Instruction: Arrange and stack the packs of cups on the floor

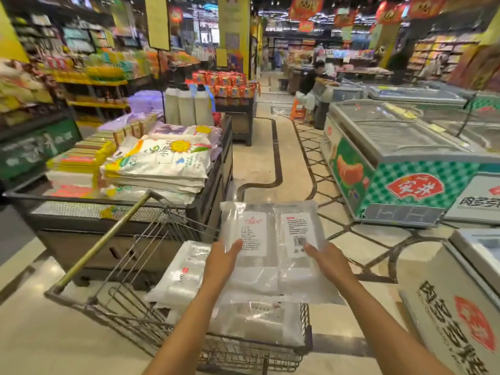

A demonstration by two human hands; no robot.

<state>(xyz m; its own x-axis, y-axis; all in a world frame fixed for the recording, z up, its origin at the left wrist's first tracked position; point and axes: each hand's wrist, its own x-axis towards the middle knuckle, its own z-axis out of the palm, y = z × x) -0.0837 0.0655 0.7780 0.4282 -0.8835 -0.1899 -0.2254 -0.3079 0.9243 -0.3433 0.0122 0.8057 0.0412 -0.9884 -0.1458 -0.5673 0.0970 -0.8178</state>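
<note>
Two hands' fingers grip clear packet (270, 239) | cart (113, 290) beneath | freezer (400, 163) right | rice sacks (159, 163) left

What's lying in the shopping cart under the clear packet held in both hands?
Below the held packet, the cart holds more clear packets of white goods: one at left, another directly beneath. The held packet and forearms cover whatever lies deeper.

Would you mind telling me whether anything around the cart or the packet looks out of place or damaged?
Nothing stands out. Both hands, left and right, hold a clear sealed packet flat above the cart, where similar packets lie loosely piled. The sacks on the counter are stacked fairly neatly, and no spill or tear shows.
</note>
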